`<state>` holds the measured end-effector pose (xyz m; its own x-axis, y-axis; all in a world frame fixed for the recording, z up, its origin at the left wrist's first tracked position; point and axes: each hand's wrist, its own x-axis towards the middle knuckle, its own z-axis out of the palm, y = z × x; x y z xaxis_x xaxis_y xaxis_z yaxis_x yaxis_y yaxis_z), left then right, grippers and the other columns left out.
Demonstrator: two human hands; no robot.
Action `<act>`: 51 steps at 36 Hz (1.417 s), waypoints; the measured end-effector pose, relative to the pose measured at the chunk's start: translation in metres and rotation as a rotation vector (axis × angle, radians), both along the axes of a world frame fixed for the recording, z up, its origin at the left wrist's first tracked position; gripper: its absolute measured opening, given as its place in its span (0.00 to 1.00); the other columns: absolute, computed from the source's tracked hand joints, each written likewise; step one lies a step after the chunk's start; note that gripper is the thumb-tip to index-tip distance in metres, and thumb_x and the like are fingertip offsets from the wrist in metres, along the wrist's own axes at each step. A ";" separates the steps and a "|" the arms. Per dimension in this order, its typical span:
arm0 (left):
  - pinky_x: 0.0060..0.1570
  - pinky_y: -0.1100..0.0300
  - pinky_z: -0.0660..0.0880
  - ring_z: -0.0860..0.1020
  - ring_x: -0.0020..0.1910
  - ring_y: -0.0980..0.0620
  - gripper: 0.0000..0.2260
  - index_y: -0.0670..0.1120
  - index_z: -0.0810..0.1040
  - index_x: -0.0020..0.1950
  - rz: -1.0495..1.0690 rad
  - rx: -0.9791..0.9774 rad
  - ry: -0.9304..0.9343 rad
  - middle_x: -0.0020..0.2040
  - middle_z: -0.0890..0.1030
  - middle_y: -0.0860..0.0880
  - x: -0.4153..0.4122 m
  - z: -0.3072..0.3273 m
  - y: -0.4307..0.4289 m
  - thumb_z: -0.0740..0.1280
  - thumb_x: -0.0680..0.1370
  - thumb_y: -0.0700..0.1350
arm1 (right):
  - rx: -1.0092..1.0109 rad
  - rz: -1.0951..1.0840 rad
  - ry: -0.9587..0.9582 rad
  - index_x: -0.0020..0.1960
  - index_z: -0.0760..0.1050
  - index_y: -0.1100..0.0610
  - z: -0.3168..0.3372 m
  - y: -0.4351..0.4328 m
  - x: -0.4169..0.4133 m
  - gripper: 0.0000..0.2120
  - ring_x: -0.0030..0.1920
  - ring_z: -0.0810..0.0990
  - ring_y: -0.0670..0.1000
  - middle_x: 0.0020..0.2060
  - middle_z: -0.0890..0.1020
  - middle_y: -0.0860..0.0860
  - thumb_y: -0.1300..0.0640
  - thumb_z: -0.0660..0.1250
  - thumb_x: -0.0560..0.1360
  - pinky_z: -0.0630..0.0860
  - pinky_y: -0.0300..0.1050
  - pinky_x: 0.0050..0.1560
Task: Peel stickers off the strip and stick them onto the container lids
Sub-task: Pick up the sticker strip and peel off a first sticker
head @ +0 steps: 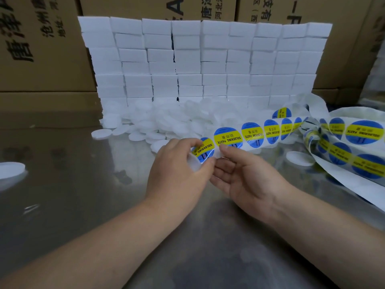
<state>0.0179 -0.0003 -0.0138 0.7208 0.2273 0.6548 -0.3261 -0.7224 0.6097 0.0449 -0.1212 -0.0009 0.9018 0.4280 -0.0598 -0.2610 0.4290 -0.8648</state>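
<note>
Nearest the camera, two bare forearms reach in over the near edge of the bench [83, 195], a shiny metal top, and meet at its middle. The left hand [177, 163] has its fingers curled round a white lid [193, 164], held up off the surface. The blue-and-yellow sticker [203, 150], the last one on the strip, sits right against that lid. Whether it is fully off its backing, I can't tell. The right hand [245, 176] pinches the free end of the strip [250, 135], thumb on top and fingers loosely spread beneath.

From there the strip climbs away toward the right edge, sticker after sticker, and falls into a loose tangle of loops [343, 147] there, with one bare lid [300, 158] lying just beside it. Another lone lid [10, 170] rests at the left edge.

Further back, a heap of lids [166, 122] spreads along the far side, and every one I can see is plain white. Behind them stands a wall of stacked white blocks [198, 59], with printed cartons [41, 49] behind that.

So this looks like early going. One sticker is going on now, no finished lid is in sight, and dozens of stickers and lids are left. A pale ribbon [316, 103] by the far right edge looks like spent backing, so some may be done out of view.
</note>
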 end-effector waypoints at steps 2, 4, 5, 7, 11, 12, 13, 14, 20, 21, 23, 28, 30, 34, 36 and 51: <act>0.43 0.80 0.61 0.67 0.46 0.60 0.14 0.56 0.76 0.52 0.006 -0.009 -0.002 0.40 0.69 0.62 -0.001 0.000 0.001 0.65 0.67 0.55 | 0.049 -0.025 0.042 0.34 0.77 0.55 0.002 -0.001 -0.001 0.11 0.34 0.83 0.47 0.33 0.84 0.53 0.57 0.64 0.74 0.77 0.43 0.44; 0.43 0.79 0.62 0.67 0.45 0.60 0.14 0.58 0.75 0.50 0.009 -0.018 -0.004 0.40 0.69 0.61 -0.001 0.000 0.002 0.64 0.66 0.56 | 0.058 -0.036 0.052 0.38 0.76 0.55 0.002 -0.001 -0.001 0.08 0.33 0.83 0.47 0.31 0.83 0.52 0.57 0.63 0.75 0.79 0.41 0.41; 0.43 0.78 0.62 0.67 0.46 0.59 0.13 0.58 0.76 0.50 0.010 -0.020 0.001 0.40 0.69 0.61 -0.001 0.000 0.002 0.64 0.66 0.56 | 0.054 -0.028 0.046 0.39 0.76 0.56 0.001 -0.001 0.000 0.07 0.34 0.83 0.47 0.32 0.84 0.52 0.57 0.63 0.75 0.79 0.41 0.41; 0.44 0.77 0.63 0.68 0.47 0.58 0.14 0.58 0.78 0.52 0.016 -0.022 0.005 0.40 0.69 0.60 0.000 -0.001 0.002 0.64 0.67 0.56 | 0.048 -0.010 0.033 0.40 0.76 0.56 0.000 0.000 0.000 0.04 0.35 0.84 0.47 0.34 0.84 0.52 0.57 0.65 0.72 0.78 0.41 0.43; 0.42 0.78 0.63 0.69 0.47 0.57 0.17 0.58 0.79 0.55 0.027 -0.031 -0.011 0.40 0.69 0.59 0.000 -0.001 0.002 0.63 0.68 0.55 | 0.053 -0.008 0.025 0.36 0.78 0.55 0.000 0.000 0.000 0.06 0.36 0.81 0.47 0.33 0.81 0.50 0.55 0.68 0.60 0.74 0.42 0.44; 0.42 0.77 0.63 0.70 0.47 0.57 0.18 0.57 0.80 0.56 0.023 -0.037 -0.005 0.39 0.69 0.59 0.001 -0.002 0.002 0.62 0.68 0.56 | 0.050 -0.007 0.016 0.34 0.79 0.54 0.000 0.000 0.000 0.05 0.36 0.79 0.46 0.32 0.81 0.49 0.55 0.68 0.59 0.73 0.41 0.43; 0.41 0.74 0.64 0.70 0.47 0.57 0.19 0.57 0.80 0.55 0.017 -0.050 0.000 0.39 0.69 0.59 0.001 -0.002 0.001 0.61 0.67 0.57 | 0.043 0.000 0.001 0.31 0.80 0.53 0.000 0.000 -0.001 0.04 0.36 0.78 0.46 0.31 0.81 0.48 0.54 0.68 0.59 0.72 0.41 0.43; 0.41 0.73 0.63 0.71 0.47 0.56 0.20 0.57 0.80 0.55 0.008 -0.070 0.002 0.38 0.69 0.59 0.001 -0.001 0.000 0.61 0.66 0.58 | 0.029 0.006 -0.012 0.30 0.80 0.53 0.000 0.001 -0.001 0.04 0.35 0.77 0.46 0.31 0.81 0.48 0.54 0.68 0.58 0.72 0.40 0.43; 0.38 0.78 0.63 0.71 0.41 0.62 0.15 0.58 0.82 0.48 -0.036 -0.123 -0.006 0.35 0.70 0.57 0.001 -0.001 0.001 0.62 0.67 0.59 | -0.076 0.021 -0.046 0.35 0.80 0.52 -0.002 0.002 0.000 0.06 0.34 0.77 0.44 0.34 0.81 0.48 0.52 0.69 0.59 0.71 0.39 0.41; 0.38 0.78 0.63 0.71 0.40 0.63 0.11 0.60 0.81 0.47 -0.044 -0.136 -0.005 0.35 0.70 0.57 0.001 -0.002 0.002 0.64 0.68 0.57 | -0.079 0.026 -0.041 0.35 0.81 0.52 -0.002 0.001 0.001 0.06 0.33 0.77 0.44 0.34 0.81 0.47 0.52 0.69 0.60 0.71 0.39 0.41; 0.37 0.78 0.63 0.71 0.38 0.64 0.04 0.64 0.78 0.40 -0.054 -0.154 0.004 0.35 0.70 0.57 0.002 -0.001 0.003 0.66 0.70 0.54 | -0.086 0.031 -0.033 0.39 0.80 0.53 -0.001 0.000 0.001 0.05 0.31 0.76 0.43 0.33 0.82 0.47 0.53 0.68 0.64 0.72 0.38 0.40; 0.38 0.78 0.64 0.72 0.38 0.64 0.05 0.62 0.80 0.42 -0.023 -0.167 0.008 0.36 0.72 0.56 0.005 -0.003 0.005 0.67 0.72 0.50 | -0.182 0.023 0.013 0.41 0.78 0.56 0.001 0.001 -0.002 0.09 0.28 0.75 0.44 0.30 0.81 0.49 0.52 0.64 0.74 0.74 0.35 0.31; 0.39 0.79 0.63 0.72 0.39 0.64 0.07 0.56 0.82 0.47 0.019 -0.175 0.016 0.37 0.72 0.56 0.007 -0.004 0.007 0.66 0.73 0.50 | -0.359 -0.007 -0.046 0.36 0.78 0.57 0.004 0.000 -0.006 0.16 0.23 0.73 0.45 0.26 0.80 0.50 0.47 0.63 0.74 0.72 0.34 0.25; 0.36 0.71 0.63 0.71 0.39 0.58 0.08 0.53 0.83 0.49 0.096 -0.142 0.012 0.37 0.70 0.56 0.008 -0.001 0.013 0.65 0.74 0.49 | -0.675 -0.344 -0.572 0.27 0.74 0.58 0.005 -0.004 -0.010 0.22 0.21 0.67 0.43 0.20 0.73 0.47 0.42 0.63 0.71 0.62 0.32 0.23; 0.37 0.65 0.62 0.71 0.42 0.53 0.09 0.52 0.83 0.51 0.111 -0.036 -0.048 0.36 0.68 0.55 0.005 -0.001 0.011 0.66 0.74 0.48 | -0.666 -0.541 -0.802 0.31 0.74 0.53 0.007 -0.008 -0.012 0.14 0.25 0.68 0.41 0.23 0.73 0.43 0.45 0.64 0.70 0.63 0.31 0.27; 0.37 0.57 0.65 0.67 0.38 0.49 0.15 0.46 0.82 0.54 0.170 0.328 -0.140 0.36 0.69 0.50 -0.005 0.006 0.004 0.65 0.69 0.46 | -1.099 -0.485 -0.874 0.39 0.71 0.48 0.008 -0.017 0.003 0.04 0.39 0.72 0.49 0.34 0.74 0.44 0.51 0.65 0.71 0.65 0.43 0.35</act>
